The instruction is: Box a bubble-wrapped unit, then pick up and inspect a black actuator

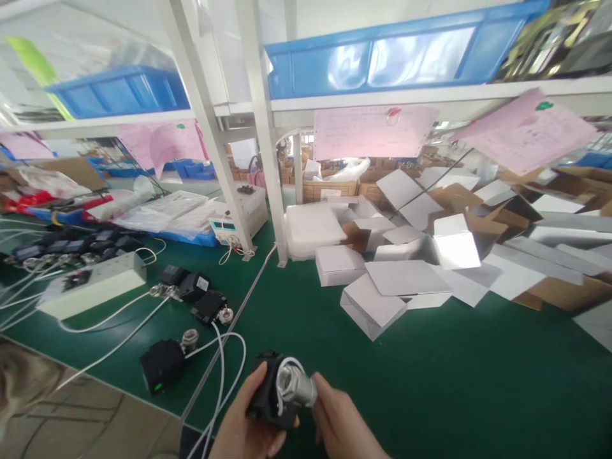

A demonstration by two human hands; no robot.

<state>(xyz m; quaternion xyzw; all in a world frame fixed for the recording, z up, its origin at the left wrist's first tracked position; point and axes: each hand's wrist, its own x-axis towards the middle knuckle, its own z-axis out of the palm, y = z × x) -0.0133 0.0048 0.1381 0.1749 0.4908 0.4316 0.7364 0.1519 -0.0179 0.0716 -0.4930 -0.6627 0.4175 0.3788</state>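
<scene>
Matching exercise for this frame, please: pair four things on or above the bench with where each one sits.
Things:
1. black module with metal connector
2. white folded boxes
3. blue bins
4. long white power strip

Places:
A. on the shelf overhead
B. piled on the green mat, right side
C. on the mat at far left, cables beside it
D. between the left hand and right hand

Pairs: 1-D, 2-B, 3-A, 4-C

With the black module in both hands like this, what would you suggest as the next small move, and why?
Probably loosen the silver connector: the right hand is at it, while the left hand grips the black module, its white cable apparently still attached.
</scene>
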